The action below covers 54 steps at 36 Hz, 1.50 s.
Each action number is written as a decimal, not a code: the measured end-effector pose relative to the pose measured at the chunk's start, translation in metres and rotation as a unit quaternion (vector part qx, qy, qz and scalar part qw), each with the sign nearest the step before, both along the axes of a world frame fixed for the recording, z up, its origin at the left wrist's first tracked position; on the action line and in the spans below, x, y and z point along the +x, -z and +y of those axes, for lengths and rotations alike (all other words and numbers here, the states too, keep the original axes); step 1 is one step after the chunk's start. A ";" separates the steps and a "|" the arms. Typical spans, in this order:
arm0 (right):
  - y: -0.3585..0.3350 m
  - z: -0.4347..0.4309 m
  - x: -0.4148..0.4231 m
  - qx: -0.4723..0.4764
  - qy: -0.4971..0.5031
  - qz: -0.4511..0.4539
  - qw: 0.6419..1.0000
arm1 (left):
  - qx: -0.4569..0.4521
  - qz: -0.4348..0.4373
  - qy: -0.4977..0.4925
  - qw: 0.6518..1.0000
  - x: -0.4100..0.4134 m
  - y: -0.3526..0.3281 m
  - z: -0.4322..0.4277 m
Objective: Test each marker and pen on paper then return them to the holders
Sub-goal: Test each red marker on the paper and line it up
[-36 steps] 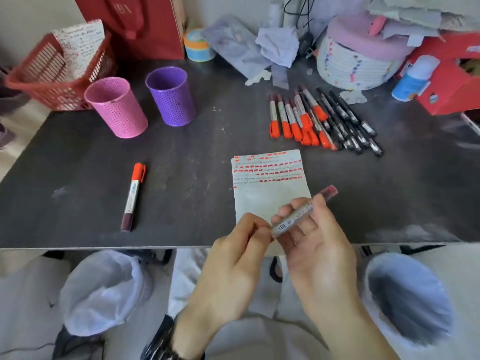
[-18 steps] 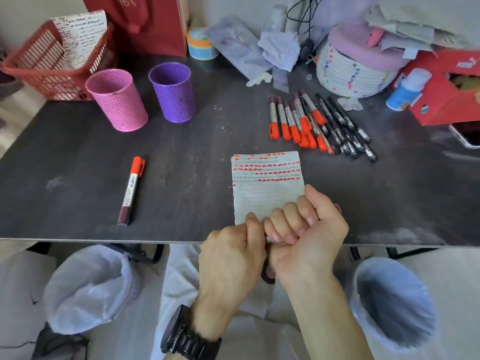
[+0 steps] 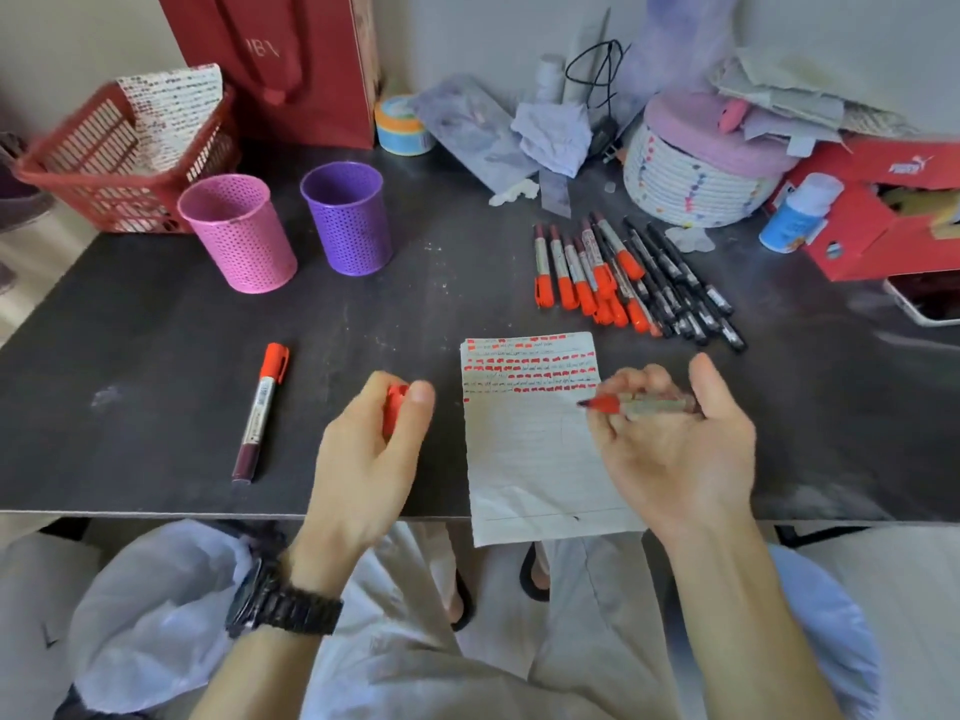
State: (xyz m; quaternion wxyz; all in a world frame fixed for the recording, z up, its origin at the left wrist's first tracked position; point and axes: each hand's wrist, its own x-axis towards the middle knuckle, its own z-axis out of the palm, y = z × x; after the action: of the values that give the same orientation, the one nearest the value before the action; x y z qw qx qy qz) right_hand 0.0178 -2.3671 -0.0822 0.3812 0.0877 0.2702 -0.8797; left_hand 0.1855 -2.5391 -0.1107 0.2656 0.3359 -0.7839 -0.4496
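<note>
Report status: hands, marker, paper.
Left hand grips orange cap. Right hand holds uncapped marker, tip over paper. Nothing in the way.

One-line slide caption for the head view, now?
Right hand aims an uncapped red marker at the lined paper; left hand holds its cap.

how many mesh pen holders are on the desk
2. The pink holder stands at the desk's far left, in front of the red basket; the purple holder stands just to its right, apart from it. Neither shows any pens above its rim.
</note>
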 end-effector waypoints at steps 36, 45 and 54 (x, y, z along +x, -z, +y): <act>0.033 -0.069 -0.003 0.357 -0.070 0.466 0.807 | -0.226 -0.113 0.131 0.959 -0.030 0.029 -0.013; 0.033 -0.074 0.004 0.399 -0.018 0.538 0.742 | -0.187 -0.111 0.102 0.971 -0.033 0.030 -0.016; 0.038 -0.076 0.004 0.412 -0.016 0.531 0.741 | -0.174 -0.105 0.100 0.974 -0.034 0.030 -0.018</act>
State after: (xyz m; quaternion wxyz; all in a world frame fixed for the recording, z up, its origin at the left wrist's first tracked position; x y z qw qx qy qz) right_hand 0.0220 -2.4432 -0.1205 0.1166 -0.2495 0.7660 -0.5809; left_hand 0.1516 -2.5566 -0.1403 0.1895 0.2497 -0.9035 -0.2925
